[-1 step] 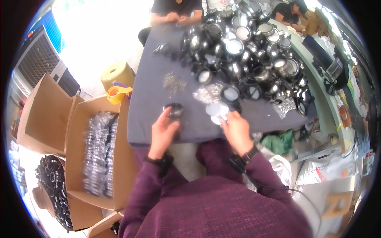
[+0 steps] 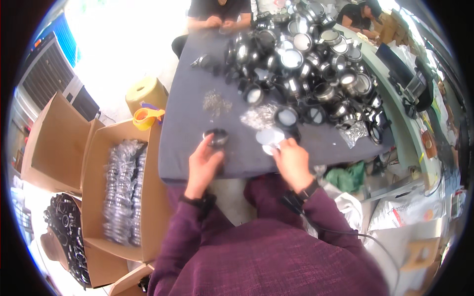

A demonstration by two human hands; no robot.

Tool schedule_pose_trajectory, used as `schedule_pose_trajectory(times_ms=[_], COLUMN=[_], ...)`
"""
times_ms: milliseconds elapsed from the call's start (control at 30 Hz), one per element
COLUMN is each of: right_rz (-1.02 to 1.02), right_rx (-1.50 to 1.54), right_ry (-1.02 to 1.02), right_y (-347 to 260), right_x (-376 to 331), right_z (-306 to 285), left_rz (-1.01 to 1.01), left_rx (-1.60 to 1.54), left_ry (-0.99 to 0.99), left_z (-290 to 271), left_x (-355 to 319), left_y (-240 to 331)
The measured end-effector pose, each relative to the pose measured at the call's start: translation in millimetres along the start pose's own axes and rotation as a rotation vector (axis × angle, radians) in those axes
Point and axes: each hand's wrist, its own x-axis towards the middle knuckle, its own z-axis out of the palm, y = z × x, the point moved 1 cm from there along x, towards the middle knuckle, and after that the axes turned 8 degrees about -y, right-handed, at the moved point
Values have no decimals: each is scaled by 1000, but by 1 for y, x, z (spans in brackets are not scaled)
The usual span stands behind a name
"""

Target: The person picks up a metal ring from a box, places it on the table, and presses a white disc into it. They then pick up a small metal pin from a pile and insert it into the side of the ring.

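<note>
At the near part of the grey-covered table (image 2: 182, 148), my left hand (image 2: 204, 162) is closed with thumb and fingers at the edge of a small round black ring with a shiny rim (image 2: 218, 137). My right hand (image 2: 293, 164) pinches the edge of a white round disc (image 2: 269, 136); other pale discs overlap beneath it. Just beyond lie a pile of small shiny metal parts (image 2: 258, 116) and, further left, a looser scatter of tiny parts (image 2: 216, 102). Close to the discs rests a black round piece with a pale face (image 2: 287, 117).
A large heap of black-and-silver round pieces (image 2: 306, 69) covers the table's far right. On the left, an open carton (image 2: 152, 197) holds plastic-wrapped stacks (image 2: 121, 192). A yellow tape roll (image 2: 143, 118) sits beside the table. One person (image 2: 219, 17) sits opposite, another (image 2: 358, 19) far right.
My right hand has shifted very slightly to the left, against the pale discs. My left hand and the black ring stay in place.
</note>
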Motion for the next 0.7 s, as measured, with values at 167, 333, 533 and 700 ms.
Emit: schedule_pose_trajectory(times_ms=[167,333,533,700], right_rz=[71,119,-216,-290], right_rx=[-260,-42,221,196], right_ry=[-104,-63,112,115], right_y=[0,-3,-28,-56], right_x=[9,11,16,23], right_z=[13,-5,-7,11], left_rz=[76,57,36,44], left_rx=[0,-22,-14,-51], left_ry=[33,68,38,64], left_z=[2,0,1,-2], left_x=[2,2,3,4], left_y=[-11,-8,2,-2])
